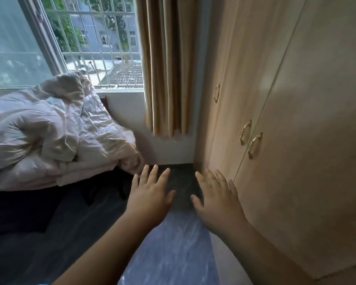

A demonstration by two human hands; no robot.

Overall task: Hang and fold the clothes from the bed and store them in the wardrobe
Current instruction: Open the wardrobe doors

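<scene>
Both forearms reach forward from the bottom edge. Left hand (150,194) and right hand (216,199): fingers straight and spread, palms down, grasping nothing, hovering over the dark floor (173,254) between bed (56,177) and wardrobe (296,140).

Wardrobe: doors closed, gold handles (254,144) above and right of the right hand; that hand is near the door face, contact not determinable.

Bed: carries a crumpled white heap (49,124), to the left of the hands and apart from them.

Step, judged: start of a cycle, nothing picked up yet. Next move calls for either pulling a door handle or turning left to the bed for a garment.

Unclear: whether the heap is clothes or a duvet; no separate garments can be told apart. Wardrobe interior hidden. Bed cut off at left. No hangers in view.
</scene>
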